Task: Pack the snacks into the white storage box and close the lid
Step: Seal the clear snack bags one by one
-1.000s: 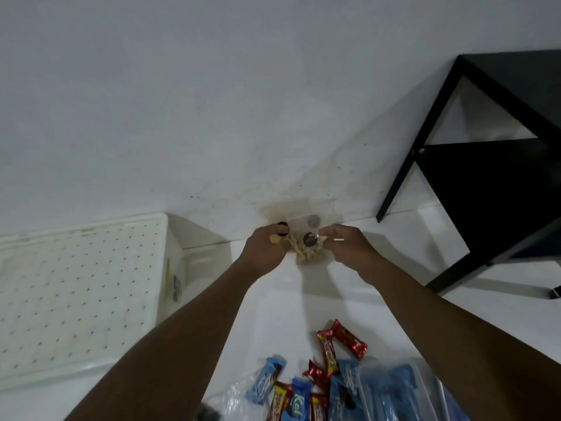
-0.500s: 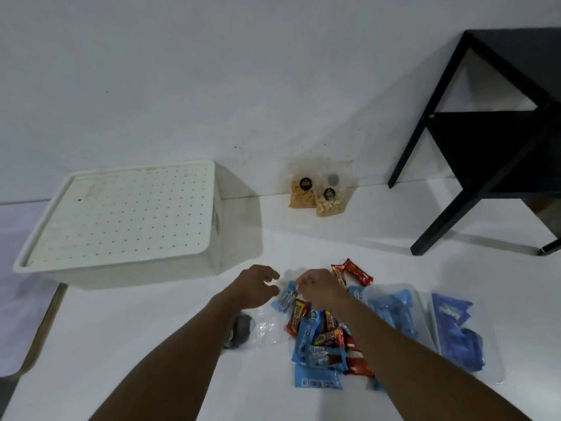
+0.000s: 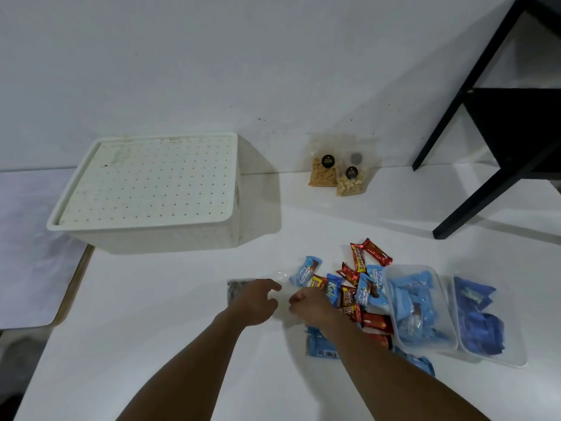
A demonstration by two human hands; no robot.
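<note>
Both hands have dropped back from the far snack pouches [image 3: 340, 171] to the near wrapper pile [image 3: 349, 287]. Left hand [image 3: 256, 302] loosely open, empty; right hand [image 3: 312, 302] curled, grip unclear. White storage box [image 3: 151, 189] far left, lid on. Gathering step; next, lid must come off.

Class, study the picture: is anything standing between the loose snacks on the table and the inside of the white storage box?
Yes. The perforated lid sits closed on the white storage box, blocking entry. The table between the snack pile and box looks bare.

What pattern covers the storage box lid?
Rows of small dark dots on the white plastic lid, seen in the head view.
</note>
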